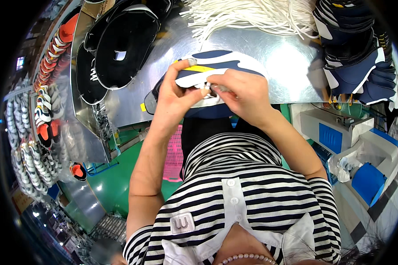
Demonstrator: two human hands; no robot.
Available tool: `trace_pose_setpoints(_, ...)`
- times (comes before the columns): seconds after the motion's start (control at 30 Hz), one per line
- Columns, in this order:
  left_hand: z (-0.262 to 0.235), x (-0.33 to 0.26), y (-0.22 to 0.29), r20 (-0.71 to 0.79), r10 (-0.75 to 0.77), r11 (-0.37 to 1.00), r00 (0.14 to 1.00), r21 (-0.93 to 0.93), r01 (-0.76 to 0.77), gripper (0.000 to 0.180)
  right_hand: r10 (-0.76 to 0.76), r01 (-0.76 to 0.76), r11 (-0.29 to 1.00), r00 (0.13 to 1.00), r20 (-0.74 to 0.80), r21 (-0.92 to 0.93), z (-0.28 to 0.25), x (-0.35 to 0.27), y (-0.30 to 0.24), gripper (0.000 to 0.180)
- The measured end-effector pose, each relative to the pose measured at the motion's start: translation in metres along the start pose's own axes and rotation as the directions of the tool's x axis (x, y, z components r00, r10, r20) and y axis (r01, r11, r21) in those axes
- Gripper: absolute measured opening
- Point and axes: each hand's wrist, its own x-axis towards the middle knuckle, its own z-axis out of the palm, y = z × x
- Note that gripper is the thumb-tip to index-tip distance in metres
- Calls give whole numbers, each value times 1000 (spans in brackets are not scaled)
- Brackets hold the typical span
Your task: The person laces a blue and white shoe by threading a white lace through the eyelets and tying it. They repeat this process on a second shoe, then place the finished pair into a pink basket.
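A navy, white and yellow shoe upper [247, 63] lies at the front edge of the metal table, tilted between my hands. My left hand [170, 95] is closed on its left side, with a finger on top near the yellow stripe and the thumb at the opening. Thumb and fingers of my right hand [247, 95] pinch together at the upper's middle, close to the left thumb. Between the fingertips is a narrow white piece that looks like a shoelace; the fingers hide most of it.
Loose white shoelaces [256, 17] lie heaped at the table's far side. Black oval shoe parts [127, 51] rest at the left. Stacked navy uppers [353, 73] stand at the right, above a grey and blue machine [329, 132]. A pink basket [174, 154] sits below the table.
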Motion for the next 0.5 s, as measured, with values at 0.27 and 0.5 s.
trace_pose_setpoints(0.27, 1, 13, -3, -40, -10, 1000, 999, 9, 10, 50, -94, 94, 948, 995, -13, 304, -13, 3, -9, 14)
trace_pose_setpoints(0.5, 3, 22, 2, -85, -48, 977, 995, 201, 64, 58, 29, -55, 981, 990, 135, 188, -2, -16, -8, 22)
